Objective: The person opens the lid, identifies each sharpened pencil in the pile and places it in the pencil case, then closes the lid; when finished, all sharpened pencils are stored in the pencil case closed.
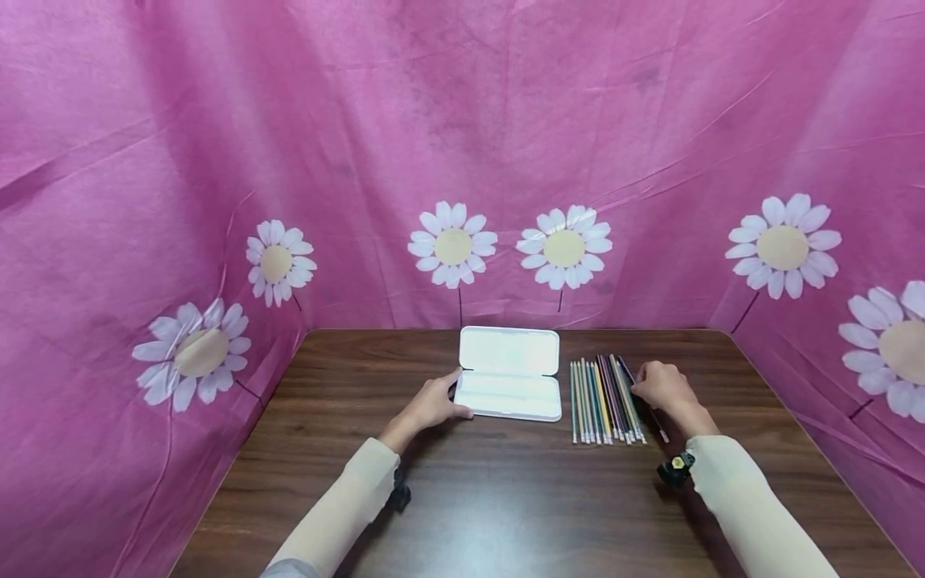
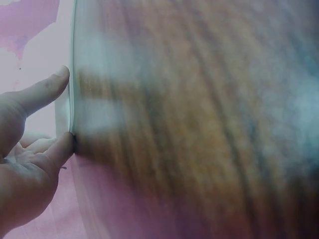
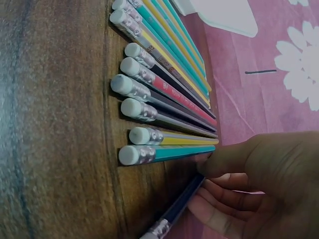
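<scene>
the left hand [image 1: 433, 404] rests against the left end of the open white pencil case [image 1: 510, 384], thumb and a finger [image 2: 59, 149] touching its edge, straight rather than curled round it. the case lies flat on the dark wooden counter [image 1: 506, 498], lid folded back toward the far side, near the middle of the far half of the counter.

just right of the case lies a row of pencils [image 1: 605, 389], side by side, eraser ends toward the near edge. the right hand [image 1: 665, 389] sits at the right end of that row, its fingers [image 3: 224, 216] curled round a dark blue pencil [image 3: 177, 209], which lies slightly apart from the others, angled to the right. next to it in the row are a teal pencil [image 3: 169, 152] and a yellow pencil [image 3: 174, 138].

pink cloth [image 1: 462, 144] printed with white daisies hangs behind and to both sides of the counter.
</scene>
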Available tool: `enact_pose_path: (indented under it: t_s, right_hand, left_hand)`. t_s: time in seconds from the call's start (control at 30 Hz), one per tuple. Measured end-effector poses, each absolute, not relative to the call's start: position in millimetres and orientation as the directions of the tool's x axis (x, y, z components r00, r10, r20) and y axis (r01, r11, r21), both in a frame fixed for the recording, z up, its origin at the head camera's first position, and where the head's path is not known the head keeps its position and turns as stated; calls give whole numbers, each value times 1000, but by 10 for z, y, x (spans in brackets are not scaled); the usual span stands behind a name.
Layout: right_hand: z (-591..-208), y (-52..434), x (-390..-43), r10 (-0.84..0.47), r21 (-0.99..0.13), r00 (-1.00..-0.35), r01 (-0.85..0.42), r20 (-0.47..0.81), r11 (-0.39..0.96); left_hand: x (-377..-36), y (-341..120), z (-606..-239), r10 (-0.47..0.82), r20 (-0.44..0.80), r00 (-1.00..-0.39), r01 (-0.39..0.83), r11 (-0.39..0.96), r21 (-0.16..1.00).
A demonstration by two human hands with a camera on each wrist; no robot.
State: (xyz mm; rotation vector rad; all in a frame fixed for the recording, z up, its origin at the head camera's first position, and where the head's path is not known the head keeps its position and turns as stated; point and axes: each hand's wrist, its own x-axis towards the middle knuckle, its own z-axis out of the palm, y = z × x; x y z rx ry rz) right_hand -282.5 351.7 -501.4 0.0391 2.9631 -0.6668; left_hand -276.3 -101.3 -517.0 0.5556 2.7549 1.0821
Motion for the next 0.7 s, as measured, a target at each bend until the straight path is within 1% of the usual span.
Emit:
enact_pose_path:
  t_s: [0.23,0.4,0.57,0.7]
  right_hand:
    - [-5055,3536,-2824,20,-417,-996,55,-89,907]
    - [-5068,3556,-2805,14,-419,-999,29,-39,907]
    - [-4999,3484,-2806,-10,-437,-998,-36,62,899]
    - [-4832,3315,-2835,-70,-449,-988,-123,134,885]
  left_hand:
    - [-2764,-1010,-5176,405,30,-914,313,655,688]
    - [-2766,-998,-5188,406,26,-914,314,664,679]
    - [-2767,-999,-5204,409,46,-911,325,647,690]
    - [-2774,-1001,-5203,394,54,-917,322,656,682]
